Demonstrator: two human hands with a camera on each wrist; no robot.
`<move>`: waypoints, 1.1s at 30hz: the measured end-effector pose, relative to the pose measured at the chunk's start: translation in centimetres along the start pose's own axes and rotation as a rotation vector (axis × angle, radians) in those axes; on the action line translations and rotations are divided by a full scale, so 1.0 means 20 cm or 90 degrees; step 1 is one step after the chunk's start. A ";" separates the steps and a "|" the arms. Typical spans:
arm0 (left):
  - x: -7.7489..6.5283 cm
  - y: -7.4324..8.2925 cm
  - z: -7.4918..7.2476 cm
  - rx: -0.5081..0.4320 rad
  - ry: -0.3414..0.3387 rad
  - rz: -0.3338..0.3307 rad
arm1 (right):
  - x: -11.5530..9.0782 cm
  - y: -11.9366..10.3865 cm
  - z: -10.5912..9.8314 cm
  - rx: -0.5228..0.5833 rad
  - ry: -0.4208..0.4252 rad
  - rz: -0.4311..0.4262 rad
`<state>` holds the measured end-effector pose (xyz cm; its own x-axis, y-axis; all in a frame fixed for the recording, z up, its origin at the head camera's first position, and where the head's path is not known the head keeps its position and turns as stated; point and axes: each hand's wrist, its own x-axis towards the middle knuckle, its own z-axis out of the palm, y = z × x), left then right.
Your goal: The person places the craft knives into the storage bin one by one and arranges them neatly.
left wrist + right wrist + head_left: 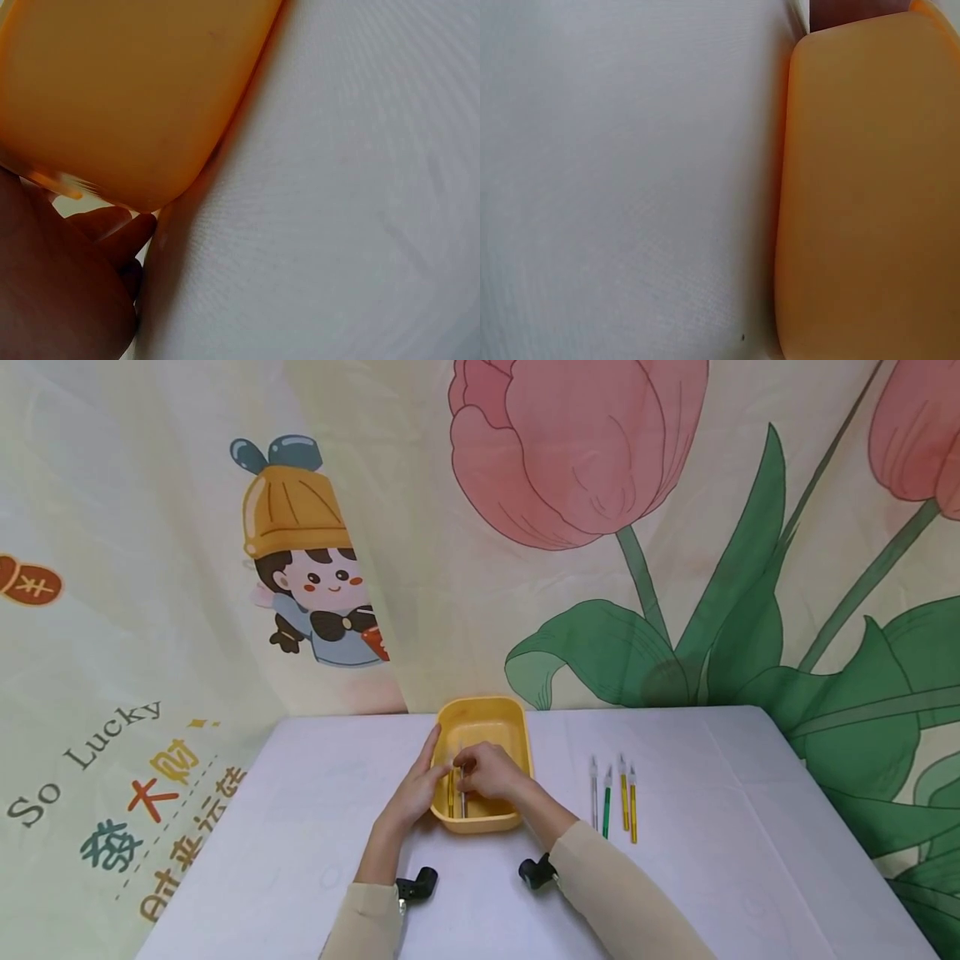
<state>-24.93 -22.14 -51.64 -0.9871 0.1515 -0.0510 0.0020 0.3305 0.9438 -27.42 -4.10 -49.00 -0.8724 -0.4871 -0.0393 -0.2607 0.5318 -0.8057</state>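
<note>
A yellow plastic basin (pixel 491 825) stands on the table, its outer wall filling much of both wrist views. My left hand (pixel 411 792) grips its left side, thumb over the rim; in the left wrist view, fingers (pixel 127 238) lie against the outer wall. Inside the basin, my right hand (pixel 489 772) pinches a slim silver craft knife (pixel 463 804) near its upper end. A gold craft knife (pixel 451 795) lies just left of it, close to my left thumb. The right fingertips are partly hidden in the head view, and the right wrist view shows mainly basin and cloth.
Right of the basin lie a silver craft knife (pixel 595 793), a green one (pixel 607 806) and two gold ones (pixel 625 797), all with clear caps. White cloth covers the table (pixel 750 860). A printed curtain (pixel 420 527) hangs behind its far edge.
</note>
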 end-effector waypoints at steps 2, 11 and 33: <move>0.00 0.00 0.00 -0.002 -0.001 0.001 | 0.00 0.00 0.00 -0.001 -0.002 0.006; 0.01 -0.01 0.00 -0.009 0.004 -0.001 | 0.01 -0.01 0.00 -0.045 -0.002 -0.006; 0.01 0.00 0.00 -0.002 -0.002 -0.001 | 0.02 0.00 0.00 -0.062 0.005 0.000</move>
<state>-25.12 -22.05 -51.71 -0.9866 0.1540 -0.0534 0.0000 0.3274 0.9449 -27.74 -4.31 -49.14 -0.8756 -0.4818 -0.0340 -0.2993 0.5964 -0.7448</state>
